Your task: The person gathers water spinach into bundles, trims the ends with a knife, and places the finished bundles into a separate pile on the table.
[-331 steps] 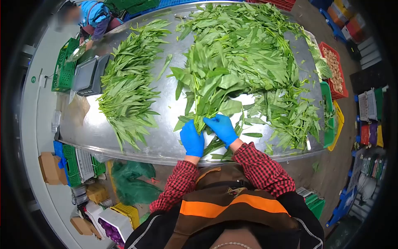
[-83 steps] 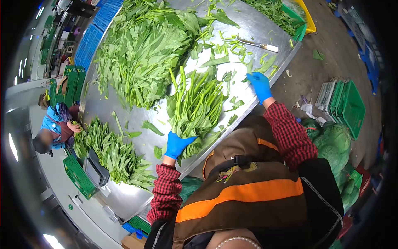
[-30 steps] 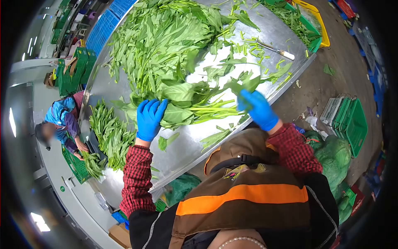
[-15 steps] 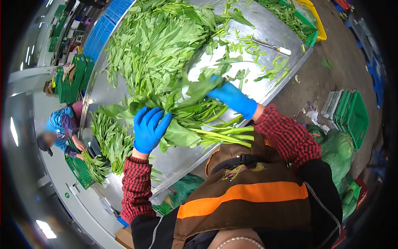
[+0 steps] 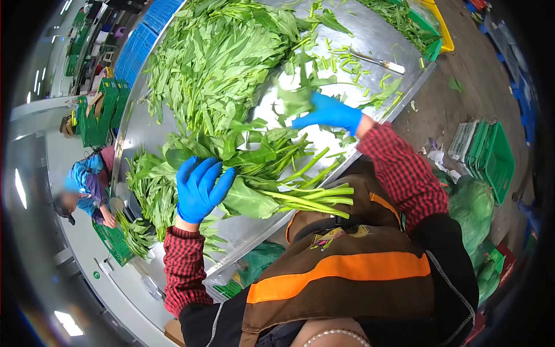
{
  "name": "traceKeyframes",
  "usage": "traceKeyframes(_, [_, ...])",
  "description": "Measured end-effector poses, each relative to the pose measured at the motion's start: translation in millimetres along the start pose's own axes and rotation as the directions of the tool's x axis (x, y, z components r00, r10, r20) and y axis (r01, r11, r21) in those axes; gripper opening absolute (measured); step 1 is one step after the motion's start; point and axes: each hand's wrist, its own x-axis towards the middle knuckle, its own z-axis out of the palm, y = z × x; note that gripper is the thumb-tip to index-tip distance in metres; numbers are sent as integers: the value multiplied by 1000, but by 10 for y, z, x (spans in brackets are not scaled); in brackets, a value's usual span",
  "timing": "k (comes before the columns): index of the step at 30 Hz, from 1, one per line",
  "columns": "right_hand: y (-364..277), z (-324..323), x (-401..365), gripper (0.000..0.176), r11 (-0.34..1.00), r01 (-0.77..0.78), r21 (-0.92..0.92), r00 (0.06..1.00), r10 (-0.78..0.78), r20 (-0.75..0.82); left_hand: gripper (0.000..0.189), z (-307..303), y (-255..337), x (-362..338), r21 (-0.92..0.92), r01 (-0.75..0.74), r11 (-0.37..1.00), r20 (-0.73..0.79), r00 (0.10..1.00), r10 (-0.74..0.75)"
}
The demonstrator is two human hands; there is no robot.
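Observation:
A bunch of water spinach (image 5: 263, 194), leafy with thick pale-green stems pointing right, lies across the near part of the metal table (image 5: 243, 234). Over its leafy side my left hand (image 5: 199, 188), in a blue glove, is closed on the bunch. My right hand (image 5: 332, 113), also blue-gloved, is up and to the right of the stems, its fingers closed on a loose leaf (image 5: 295, 98) blurred by motion. Beyond both hands spreads a large heap of water spinach (image 5: 214, 63). Left of my left hand more bunched greens (image 5: 153, 191) are laid out.
A knife (image 5: 377, 61) with a pale handle lies among cut stem pieces. Green and yellow crates (image 5: 442, 26) stand at the far right corner, stacked green crates (image 5: 491, 162) on the floor. At the left, a co-worker (image 5: 87, 179) handles greens over a green crate (image 5: 113, 243).
My right hand has moved up and away from the bunch, carrying the leaf with it. My left hand has shifted slightly left and nearer, still gripping the bunch.

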Motion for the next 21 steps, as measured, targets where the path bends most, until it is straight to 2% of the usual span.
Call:
traceKeyframes(1, [-44, 137, 81, 61, 996, 25, -85, 997, -19, 71, 40, -6, 6, 36, -2, -5, 1000, 1, 1000, 5])
traceKeyframes(3, [-169, 334, 129, 62, 974, -176, -143, 934, 211, 289, 40, -25, 21, 88, -38, -30, 999, -10, 1000, 29])
traceKeyframes(4, [-37, 401, 174, 58, 976, -211, -51, 926, 217, 308, 40, -49, 22, 101, -31, -39, 999, -19, 999, 39])
traceKeyframes(5, [-16, 373, 145, 58, 976, -214, -52, 926, 219, 308, 40, -60, 13, 105, -33, -38, 999, -19, 999, 37])
traceKeyframes(7, [-110, 302, 13, 50, 951, -310, 1, 950, 310, 40, 39, -91, 31, 75, -46, -18, 999, -46, 999, 16])
traceKeyframes(8, [448, 304, 140, 40, 914, -170, 368, 985, 165, 44, 38, -124, 35, 73, -46, -10, 999, -42, 999, 8])
traceKeyframes(9, [252, 345, 66, 33, 837, -127, 532, 989, 151, -1, 38, -133, 47, 47, -47, -4, 999, -38, 999, 2])
traceKeyframes(11, [145, 321, -36, 29, 646, -146, 749, 959, 278, -53, 32, -133, 39, 44, -66, 24, 998, -50, 998, -28])
traceKeyframes(12, [308, 147, -62, 25, 577, -154, 802, 982, 178, 60, 33, -158, 46, 59, -64, 43, 997, -51, 998, -46])
traceKeyframes(13, [331, 10, -104, 21, 503, -177, 846, 984, 66, 166, 33, -168, 43, 66, -63, 44, 997, -55, 997, -47])
traceKeyframes(14, [361, -96, -183, 15, 632, -211, 745, 907, 412, -92, 34, -184, 45, 63, -47, 27, 999, -63, 998, -29])
traceKeyframes(19, [807, -710, -344, 17, 711, -172, 682, 888, 412, -206, 34, -261, 46, 87, -52, -24, 998, -52, 998, 21])
traceKeyframes(20, [859, -766, -315, 13, 676, -64, 734, 951, 265, -162, 32, -271, 43, 94, -55, -35, 998, -57, 998, 31])
traceKeyframes(21, [763, -720, -278, 13, 676, -58, 735, 950, 264, -167, 31, -275, 42, 110, -58, -47, 997, -63, 997, 43])
